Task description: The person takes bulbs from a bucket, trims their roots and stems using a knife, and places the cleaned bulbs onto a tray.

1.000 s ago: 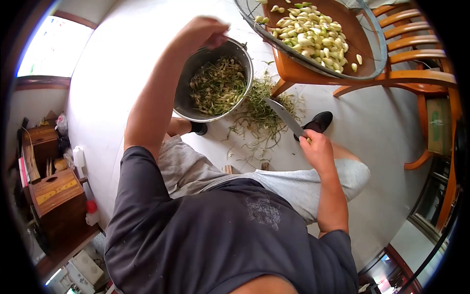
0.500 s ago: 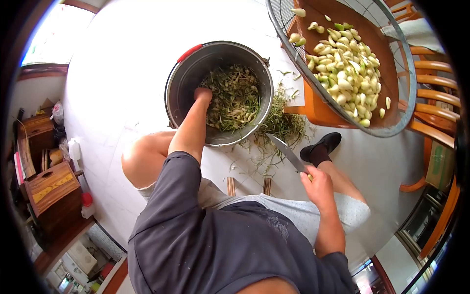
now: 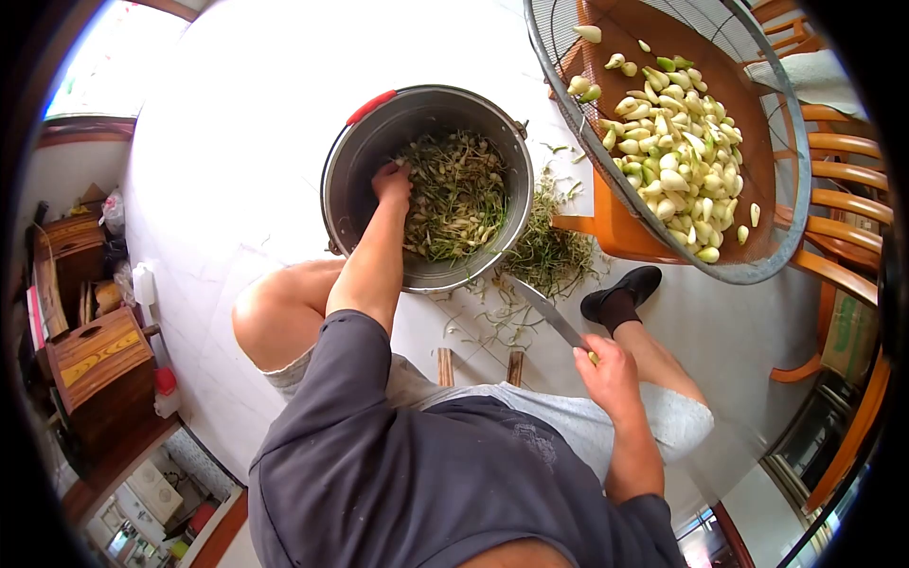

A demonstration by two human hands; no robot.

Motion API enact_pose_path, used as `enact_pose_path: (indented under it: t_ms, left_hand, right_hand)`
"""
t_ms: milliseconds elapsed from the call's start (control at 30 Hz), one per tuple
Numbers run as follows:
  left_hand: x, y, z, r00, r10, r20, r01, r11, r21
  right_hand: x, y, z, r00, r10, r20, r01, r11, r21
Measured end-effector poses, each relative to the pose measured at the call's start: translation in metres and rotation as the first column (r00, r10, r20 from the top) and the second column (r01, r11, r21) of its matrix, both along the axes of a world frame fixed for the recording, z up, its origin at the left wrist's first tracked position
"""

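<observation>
Inside the dark metal bucket point(image 3: 333, 204), my left hand point(image 3: 393, 186) has its fingers closed at the left edge of a heap of small onion-like bulbs with green stems point(image 3: 459, 194). A pale bulb point(image 3: 402, 163) shows at those fingertips, partly hidden. My right hand point(image 3: 611, 372) grips a knife point(image 3: 549, 314) by its handle, over my right thigh. The blade points up and left, toward the cut trimmings point(image 3: 549, 251) on the floor beside the bucket.
A round mesh basket point(image 3: 757, 273) of trimmed white bulbs point(image 3: 677, 156) rests on a wooden chair point(image 3: 620, 232) at upper right. More chairs point(image 3: 843, 199) line the right side. Wooden cabinets point(image 3: 99, 364) stand at left. My shoe point(image 3: 620, 292) is near the trimmings.
My left hand has risen slightly within the bucket, and a pale bulb now shows at its fingertips. My right hand and the knife have shifted slightly down and left.
</observation>
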State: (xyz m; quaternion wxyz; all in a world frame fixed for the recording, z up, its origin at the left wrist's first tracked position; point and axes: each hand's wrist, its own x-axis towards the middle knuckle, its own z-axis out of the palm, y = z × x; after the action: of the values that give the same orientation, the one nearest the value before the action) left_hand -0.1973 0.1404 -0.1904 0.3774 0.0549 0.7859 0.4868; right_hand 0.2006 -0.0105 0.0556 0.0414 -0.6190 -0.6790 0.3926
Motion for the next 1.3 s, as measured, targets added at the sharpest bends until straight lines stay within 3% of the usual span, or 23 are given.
enact_pose_path:
  t_ms: [200, 300, 500, 600, 733, 833, 933, 1067, 1133, 1300]
  left_hand:
    - [0.007, -0.020, 0.067, 0.958, -0.255, 0.133, 0.211, 0.937, 0.278]
    - [0.011, -0.033, 0.098, 0.897, -0.426, 0.118, 0.372, 0.872, 0.318]
    - [0.036, -0.053, 0.167, 0.765, -0.632, 0.126, 0.562, 0.750, 0.349]
    - [0.071, -0.073, 0.208, 0.689, -0.718, 0.103, 0.661, 0.680, 0.318]
    - [0.119, -0.101, 0.238, 0.548, -0.835, 0.057, 0.800, 0.542, 0.256]
    - [0.141, -0.113, 0.237, 0.443, -0.896, -0.003, 0.865, 0.427, 0.266]
    - [0.161, -0.122, 0.240, 0.532, -0.845, -0.062, 0.801, 0.477, 0.362]
    - [0.168, -0.124, 0.241, 0.534, -0.829, 0.164, 0.675, 0.535, 0.508]
    - [0.174, -0.125, 0.243, 0.517, -0.785, 0.342, 0.572, 0.614, 0.544]
    - [0.184, -0.139, 0.227, 0.385, -0.805, 0.451, 0.459, 0.591, 0.663]
  right_hand:
    - [0.004, -0.006, 0.012, 0.999, -0.006, -0.047, 0.007, 0.999, 0.032]
    - [0.009, -0.011, 0.014, 0.998, -0.008, -0.067, 0.012, 0.999, 0.047]
    - [0.014, -0.015, 0.027, 0.994, -0.057, -0.094, 0.068, 0.991, 0.117]
    - [0.013, -0.019, 0.028, 0.982, -0.042, -0.186, 0.105, 0.932, 0.346]
    - [0.006, -0.023, 0.028, 0.977, -0.020, -0.210, 0.120, 0.870, 0.478]
    - [0.007, -0.026, 0.028, 0.970, -0.023, -0.243, 0.139, 0.870, 0.472]
    - [0.010, -0.027, 0.028, 0.960, -0.038, -0.278, 0.172, 0.864, 0.473]
    - [0.012, -0.028, 0.029, 0.949, -0.032, -0.313, 0.198, 0.835, 0.513]
    - [0.010, -0.029, 0.032, 0.957, -0.024, -0.288, 0.186, 0.813, 0.552]
    - [0.007, -0.031, 0.030, 0.982, 0.030, -0.187, 0.106, 0.731, 0.675]
